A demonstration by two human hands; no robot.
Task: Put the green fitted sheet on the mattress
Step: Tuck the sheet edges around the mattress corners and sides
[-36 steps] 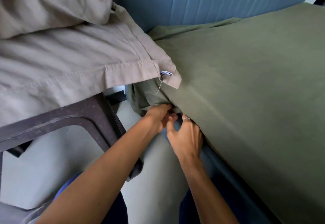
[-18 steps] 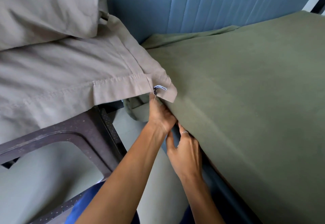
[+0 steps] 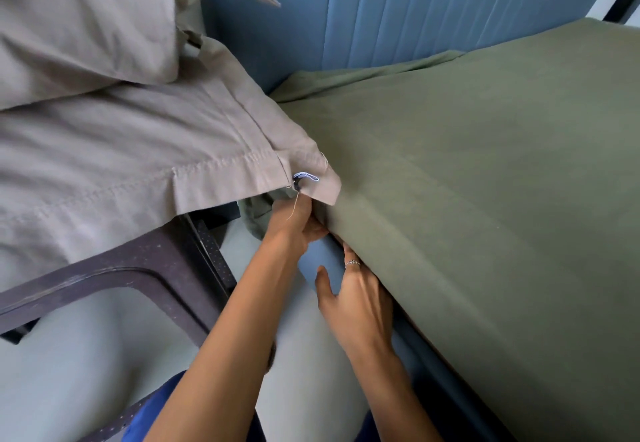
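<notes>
The green fitted sheet (image 3: 485,181) covers the top of the mattress on the right and hangs over its near side. My left hand (image 3: 294,223) grips the sheet's bunched edge at the mattress corner, partly under a beige cloth. My right hand (image 3: 356,296) lies lower along the side, with its fingers tucked under the sheet's hem and its thumb on the blue bed base (image 3: 318,265). A ring shows on one finger.
Beige bedding and a pillow (image 3: 104,122) lie piled on a dark chair (image 3: 138,268) at the left, overhanging the mattress corner. A blue padded headboard (image 3: 398,11) stands behind. Pale floor (image 3: 86,355) lies between chair and bed.
My left hand has moved up to the corner under the beige cloth. My right hand has slid down the side, away from the left. More blue base shows between them.
</notes>
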